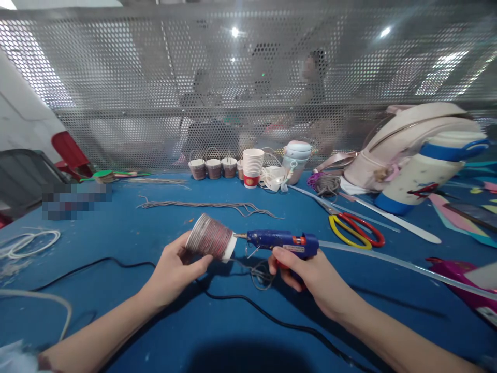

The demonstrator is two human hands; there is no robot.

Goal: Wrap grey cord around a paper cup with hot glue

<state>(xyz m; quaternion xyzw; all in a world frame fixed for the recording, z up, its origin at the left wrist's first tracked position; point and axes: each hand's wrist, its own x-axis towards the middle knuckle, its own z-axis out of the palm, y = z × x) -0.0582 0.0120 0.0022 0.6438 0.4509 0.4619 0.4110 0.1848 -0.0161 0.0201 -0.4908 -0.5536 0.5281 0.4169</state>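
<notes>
My left hand (pixel 174 264) grips a paper cup (pixel 212 237) wound with grey-brown cord, tilted on its side with a white band bare at its right end. In my right hand (pixel 301 269) is a blue hot glue gun (pixel 277 242), its metal nozzle pointing left at that white band. The tip is at or very close to the cup; I cannot tell if they touch. A long clear glue stick (pixel 388 258) runs out of the gun's back. Loose grey cord (pixel 261 274) hangs in a tangle below the cup and the gun.
Behind are cord-wrapped cups with handles (pixel 213 169), stacked paper cups (pixel 253 168) and grey cord lengths (pixel 209 205). Scissors (pixel 353 230), a bottle (pixel 423 173) and a backpack (pixel 411 137) stand right. A black cable (pixel 272 315) crosses the blue table (pixel 128 331). Perforated metal (pixel 135 103) closes the back.
</notes>
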